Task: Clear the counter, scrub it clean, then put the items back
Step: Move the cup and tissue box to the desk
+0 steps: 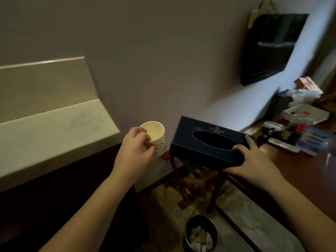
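Observation:
My left hand (pixel 133 148) grips a cream paper cup (pixel 156 135) with a smiley face printed on it, held upright in the air just right of the pale counter (pixel 54 135). My right hand (pixel 254 160) holds a dark navy tissue box (pixel 203 142) by its near right corner, thumb at the oval opening. Cup and box hang side by side, a small gap between them, above the floor between the counter and a wooden desk. The counter top shows a faint bluish smear.
A wooden desk (pixel 300 175) on the right carries bottles, boxes and bags at its far end. A black television (pixel 271 48) hangs on the wall. Below stand a wooden rack (pixel 192 179) and a dark bin (pixel 201 233) holding crumpled tissue.

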A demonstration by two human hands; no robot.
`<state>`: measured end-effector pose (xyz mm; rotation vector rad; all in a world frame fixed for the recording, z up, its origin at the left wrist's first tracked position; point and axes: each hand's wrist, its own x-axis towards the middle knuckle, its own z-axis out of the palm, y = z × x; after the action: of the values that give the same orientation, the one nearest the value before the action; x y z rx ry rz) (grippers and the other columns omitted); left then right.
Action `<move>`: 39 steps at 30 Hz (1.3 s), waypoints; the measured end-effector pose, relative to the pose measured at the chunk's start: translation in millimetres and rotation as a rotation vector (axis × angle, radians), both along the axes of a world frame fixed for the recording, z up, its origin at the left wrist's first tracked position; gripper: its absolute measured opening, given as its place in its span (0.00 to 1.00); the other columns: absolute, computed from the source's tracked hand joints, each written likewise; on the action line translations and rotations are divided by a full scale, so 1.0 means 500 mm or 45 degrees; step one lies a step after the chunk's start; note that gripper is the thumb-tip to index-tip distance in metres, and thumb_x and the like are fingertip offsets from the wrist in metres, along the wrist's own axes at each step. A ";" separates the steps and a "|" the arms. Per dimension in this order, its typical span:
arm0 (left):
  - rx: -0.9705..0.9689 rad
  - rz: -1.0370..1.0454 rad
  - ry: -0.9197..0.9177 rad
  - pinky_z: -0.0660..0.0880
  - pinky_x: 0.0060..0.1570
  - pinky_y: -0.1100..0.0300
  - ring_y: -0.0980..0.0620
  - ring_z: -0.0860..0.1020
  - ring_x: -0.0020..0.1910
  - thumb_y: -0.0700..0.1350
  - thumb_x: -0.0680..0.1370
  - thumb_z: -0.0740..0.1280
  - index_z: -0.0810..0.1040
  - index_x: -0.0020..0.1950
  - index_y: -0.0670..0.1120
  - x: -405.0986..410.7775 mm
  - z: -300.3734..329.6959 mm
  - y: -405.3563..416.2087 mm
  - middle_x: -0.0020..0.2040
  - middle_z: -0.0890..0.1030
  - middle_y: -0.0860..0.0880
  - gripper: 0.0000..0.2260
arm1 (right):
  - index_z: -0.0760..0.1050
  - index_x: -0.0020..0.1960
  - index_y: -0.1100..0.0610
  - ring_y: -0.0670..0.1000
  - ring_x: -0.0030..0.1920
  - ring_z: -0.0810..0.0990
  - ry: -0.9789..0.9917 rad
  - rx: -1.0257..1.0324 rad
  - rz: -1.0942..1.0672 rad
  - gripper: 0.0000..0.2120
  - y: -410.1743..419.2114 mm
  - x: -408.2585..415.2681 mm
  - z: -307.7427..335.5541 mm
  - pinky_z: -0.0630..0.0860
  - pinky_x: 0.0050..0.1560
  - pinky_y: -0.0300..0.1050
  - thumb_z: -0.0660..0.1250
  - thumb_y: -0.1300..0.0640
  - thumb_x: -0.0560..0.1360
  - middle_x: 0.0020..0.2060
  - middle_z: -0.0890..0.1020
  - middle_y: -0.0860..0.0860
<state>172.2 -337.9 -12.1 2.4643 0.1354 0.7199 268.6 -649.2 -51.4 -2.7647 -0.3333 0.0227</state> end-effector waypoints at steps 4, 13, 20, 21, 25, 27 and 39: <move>0.012 -0.118 0.094 0.66 0.42 0.73 0.60 0.67 0.58 0.45 0.75 0.72 0.74 0.46 0.50 0.099 -0.027 -0.145 0.58 0.69 0.58 0.07 | 0.65 0.69 0.45 0.62 0.73 0.58 0.077 0.005 -0.085 0.38 -0.166 0.037 -0.032 0.67 0.68 0.57 0.72 0.34 0.64 0.77 0.45 0.50; 0.001 -0.302 0.336 0.79 0.53 0.61 0.52 0.73 0.59 0.45 0.77 0.70 0.77 0.51 0.46 0.295 -0.103 -0.468 0.64 0.70 0.53 0.06 | 0.62 0.70 0.43 0.62 0.70 0.62 0.244 -0.035 -0.301 0.37 -0.489 0.093 -0.109 0.70 0.65 0.53 0.71 0.34 0.66 0.77 0.40 0.47; 0.046 -0.455 0.408 0.78 0.57 0.57 0.53 0.74 0.57 0.45 0.77 0.70 0.74 0.48 0.47 0.425 -0.143 -0.695 0.65 0.71 0.52 0.06 | 0.61 0.71 0.42 0.61 0.69 0.62 0.281 -0.058 -0.470 0.37 -0.707 0.120 -0.162 0.72 0.62 0.52 0.71 0.34 0.66 0.77 0.40 0.47; 0.058 -0.477 0.409 0.78 0.57 0.57 0.53 0.74 0.57 0.45 0.77 0.70 0.74 0.48 0.47 0.440 -0.148 -0.719 0.64 0.71 0.51 0.06 | 0.61 0.71 0.42 0.61 0.69 0.62 0.282 -0.051 -0.498 0.38 -0.731 0.122 -0.170 0.72 0.63 0.52 0.71 0.34 0.66 0.77 0.40 0.47; 0.105 -0.596 0.429 0.78 0.54 0.59 0.53 0.74 0.57 0.45 0.77 0.70 0.73 0.48 0.47 0.499 -0.176 -0.796 0.63 0.71 0.51 0.06 | 0.62 0.70 0.42 0.63 0.70 0.62 0.303 -0.029 -0.592 0.37 -0.807 0.132 -0.196 0.70 0.66 0.54 0.71 0.34 0.66 0.77 0.41 0.49; 0.127 -0.643 0.446 0.78 0.52 0.61 0.53 0.73 0.58 0.45 0.77 0.70 0.73 0.48 0.47 0.529 -0.194 -0.830 0.63 0.71 0.51 0.06 | 0.61 0.70 0.42 0.63 0.70 0.61 0.326 -0.023 -0.648 0.37 -0.835 0.139 -0.206 0.71 0.65 0.54 0.71 0.35 0.67 0.77 0.40 0.49; 0.291 -0.970 0.562 0.75 0.55 0.60 0.56 0.70 0.55 0.43 0.76 0.68 0.73 0.44 0.50 0.761 -0.321 -1.032 0.60 0.71 0.52 0.05 | 0.63 0.69 0.44 0.63 0.69 0.62 0.405 -0.053 -0.870 0.36 -0.983 0.291 -0.283 0.73 0.61 0.53 0.72 0.37 0.66 0.77 0.41 0.50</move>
<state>552.7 -854.0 -172.7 2.5543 -0.7191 -0.1444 413.9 -1140.5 -193.1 -2.7045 0.6955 0.2913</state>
